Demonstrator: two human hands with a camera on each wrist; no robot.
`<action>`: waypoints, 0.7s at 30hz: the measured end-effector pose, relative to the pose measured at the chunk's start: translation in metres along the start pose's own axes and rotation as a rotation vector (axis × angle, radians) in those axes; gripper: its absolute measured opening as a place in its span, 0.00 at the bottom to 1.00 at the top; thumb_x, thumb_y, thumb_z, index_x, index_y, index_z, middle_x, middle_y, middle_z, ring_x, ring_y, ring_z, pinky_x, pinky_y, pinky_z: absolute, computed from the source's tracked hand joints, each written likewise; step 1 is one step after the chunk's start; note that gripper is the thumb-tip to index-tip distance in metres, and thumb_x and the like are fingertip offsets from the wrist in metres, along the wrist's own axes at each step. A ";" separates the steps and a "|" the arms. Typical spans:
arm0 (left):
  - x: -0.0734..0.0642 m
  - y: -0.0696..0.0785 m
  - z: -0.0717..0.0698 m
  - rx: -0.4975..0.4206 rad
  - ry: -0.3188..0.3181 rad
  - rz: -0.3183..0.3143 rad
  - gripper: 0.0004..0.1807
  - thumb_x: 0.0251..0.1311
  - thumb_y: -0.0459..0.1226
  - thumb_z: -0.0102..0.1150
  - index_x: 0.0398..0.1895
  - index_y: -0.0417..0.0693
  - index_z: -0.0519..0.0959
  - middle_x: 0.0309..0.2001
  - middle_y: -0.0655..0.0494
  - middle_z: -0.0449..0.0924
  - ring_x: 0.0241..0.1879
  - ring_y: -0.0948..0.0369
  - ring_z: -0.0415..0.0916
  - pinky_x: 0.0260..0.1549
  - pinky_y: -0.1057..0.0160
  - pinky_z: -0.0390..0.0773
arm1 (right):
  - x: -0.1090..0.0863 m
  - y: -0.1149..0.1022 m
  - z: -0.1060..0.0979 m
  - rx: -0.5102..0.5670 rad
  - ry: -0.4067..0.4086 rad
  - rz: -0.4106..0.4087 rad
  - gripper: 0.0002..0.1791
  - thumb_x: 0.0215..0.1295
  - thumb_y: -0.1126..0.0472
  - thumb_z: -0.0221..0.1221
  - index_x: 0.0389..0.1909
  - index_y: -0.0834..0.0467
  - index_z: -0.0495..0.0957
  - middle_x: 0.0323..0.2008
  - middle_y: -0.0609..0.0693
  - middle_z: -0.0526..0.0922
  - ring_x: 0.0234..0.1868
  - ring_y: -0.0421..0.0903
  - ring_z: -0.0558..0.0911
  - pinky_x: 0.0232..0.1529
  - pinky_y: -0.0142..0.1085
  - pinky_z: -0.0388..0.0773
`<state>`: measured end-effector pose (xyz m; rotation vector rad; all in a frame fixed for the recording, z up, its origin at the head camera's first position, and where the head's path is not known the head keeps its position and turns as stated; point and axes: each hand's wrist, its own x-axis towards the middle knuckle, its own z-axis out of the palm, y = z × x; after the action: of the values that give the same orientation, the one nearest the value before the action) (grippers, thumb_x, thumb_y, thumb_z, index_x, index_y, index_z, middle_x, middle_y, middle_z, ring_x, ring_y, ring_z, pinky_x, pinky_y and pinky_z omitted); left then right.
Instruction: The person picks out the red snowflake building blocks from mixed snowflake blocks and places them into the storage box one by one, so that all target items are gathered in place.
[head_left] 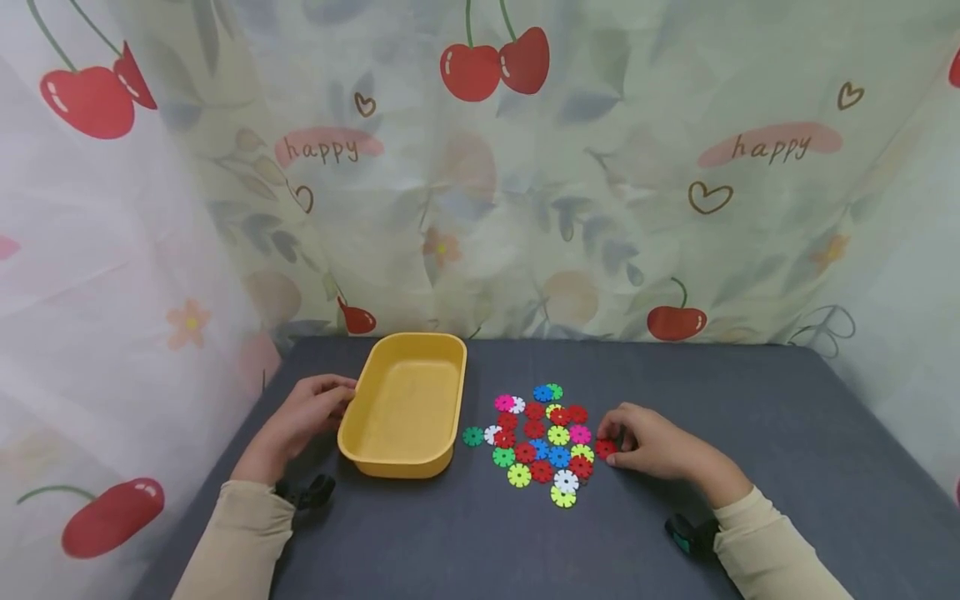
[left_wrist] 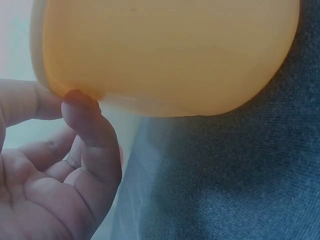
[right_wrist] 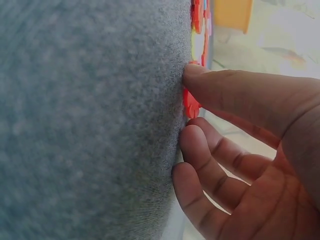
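Nearest to us, two pale sleeves (head_left: 243,533) come in from the lower corners, each with a dark wrist device (head_left: 315,493) at the cuff. Beyond the cuffs, both hands are over the dark tabletop (head_left: 450,542). The right hand (head_left: 660,446) is nearly closed at the thumb and forefinger, which pinch a red disc (head_left: 606,450) by its edges; its other fingers are loosely bent. We see this disc low against the cloth, at the right side of the loose discs (head_left: 558,457), and we cannot tell whether it has lifted at all. The left hand (head_left: 300,417) has its thumb and fingertips bent in at the near end of the left long side of the yellow tray (head_left: 405,408), and we take this as a light grip on the rim.

We judge the step in hand to be picking up the red disc while the tray is steadied. The next move, as we read it, calls for a firm pinch, then a clean lift that does not drag neighbouring discs along.

The tray stands upright left of the discs, with nothing inside. Farthest off, we see a patterned curtain (head_left: 525,167) of cherries and leaves.
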<state>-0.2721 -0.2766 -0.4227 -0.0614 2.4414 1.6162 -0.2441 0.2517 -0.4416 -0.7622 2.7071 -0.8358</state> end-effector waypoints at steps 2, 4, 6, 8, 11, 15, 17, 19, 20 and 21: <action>-0.001 -0.001 0.000 -0.004 0.000 0.002 0.26 0.81 0.43 0.51 0.71 0.33 0.73 0.58 0.40 0.83 0.44 0.59 0.84 0.48 0.59 0.88 | 0.000 0.000 0.000 0.002 0.002 -0.004 0.11 0.66 0.58 0.73 0.45 0.53 0.83 0.39 0.47 0.78 0.33 0.38 0.75 0.36 0.32 0.77; -0.001 -0.002 0.000 -0.014 0.003 -0.002 0.26 0.81 0.43 0.52 0.71 0.33 0.73 0.57 0.41 0.83 0.44 0.59 0.83 0.47 0.60 0.88 | 0.001 0.000 0.000 0.012 -0.001 -0.003 0.11 0.66 0.59 0.73 0.44 0.53 0.82 0.38 0.47 0.78 0.32 0.39 0.76 0.35 0.32 0.77; -0.002 -0.003 0.000 -0.021 -0.002 -0.006 0.26 0.81 0.43 0.52 0.72 0.33 0.73 0.57 0.41 0.83 0.44 0.60 0.84 0.46 0.60 0.88 | 0.001 -0.001 0.000 0.028 -0.010 0.001 0.11 0.65 0.59 0.74 0.44 0.54 0.82 0.38 0.47 0.79 0.32 0.39 0.77 0.34 0.32 0.78; -0.002 -0.004 -0.001 -0.033 -0.002 -0.008 0.26 0.81 0.43 0.52 0.72 0.33 0.72 0.58 0.40 0.83 0.44 0.60 0.84 0.46 0.61 0.88 | 0.002 -0.002 -0.001 0.045 -0.012 0.011 0.11 0.65 0.60 0.74 0.43 0.54 0.82 0.37 0.47 0.80 0.31 0.40 0.78 0.34 0.33 0.78; -0.003 -0.005 -0.001 -0.037 -0.005 -0.001 0.27 0.81 0.43 0.52 0.72 0.33 0.72 0.59 0.39 0.82 0.45 0.59 0.84 0.47 0.60 0.88 | 0.004 -0.002 -0.002 0.068 -0.011 0.016 0.11 0.65 0.61 0.73 0.42 0.54 0.81 0.35 0.48 0.81 0.30 0.41 0.79 0.33 0.33 0.79; -0.002 -0.007 -0.003 -0.034 -0.017 0.009 0.27 0.81 0.43 0.53 0.72 0.33 0.72 0.61 0.37 0.81 0.46 0.59 0.84 0.49 0.60 0.88 | 0.004 -0.001 -0.002 0.075 -0.009 0.015 0.08 0.67 0.62 0.72 0.41 0.53 0.81 0.34 0.46 0.80 0.28 0.41 0.79 0.32 0.33 0.80; -0.002 -0.006 -0.004 -0.034 -0.027 0.015 0.27 0.81 0.44 0.53 0.72 0.34 0.72 0.62 0.38 0.81 0.46 0.59 0.85 0.49 0.59 0.88 | 0.003 0.000 -0.002 0.079 -0.002 0.007 0.07 0.69 0.62 0.71 0.40 0.54 0.81 0.33 0.45 0.80 0.28 0.41 0.79 0.32 0.33 0.79; -0.001 -0.006 -0.004 -0.038 -0.037 0.021 0.27 0.81 0.44 0.53 0.72 0.34 0.72 0.62 0.38 0.81 0.45 0.58 0.84 0.48 0.60 0.88 | 0.003 0.001 -0.003 0.085 0.007 -0.006 0.05 0.70 0.62 0.70 0.40 0.54 0.82 0.33 0.45 0.81 0.27 0.41 0.78 0.31 0.33 0.79; 0.000 -0.005 -0.003 -0.045 -0.041 0.019 0.27 0.81 0.44 0.54 0.72 0.34 0.73 0.61 0.39 0.81 0.45 0.59 0.84 0.48 0.60 0.88 | 0.003 0.002 -0.003 0.093 0.012 -0.011 0.04 0.70 0.62 0.69 0.39 0.54 0.82 0.33 0.46 0.81 0.27 0.41 0.78 0.31 0.33 0.79; 0.000 -0.006 -0.003 -0.048 -0.048 0.020 0.27 0.81 0.43 0.53 0.72 0.33 0.72 0.61 0.38 0.81 0.44 0.58 0.84 0.47 0.61 0.87 | 0.003 0.002 -0.003 0.108 0.013 -0.017 0.04 0.70 0.62 0.69 0.40 0.54 0.83 0.34 0.46 0.82 0.28 0.41 0.79 0.31 0.33 0.79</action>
<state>-0.2715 -0.2820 -0.4268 -0.0057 2.3751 1.6651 -0.2481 0.2531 -0.4408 -0.7592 2.6451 -0.9855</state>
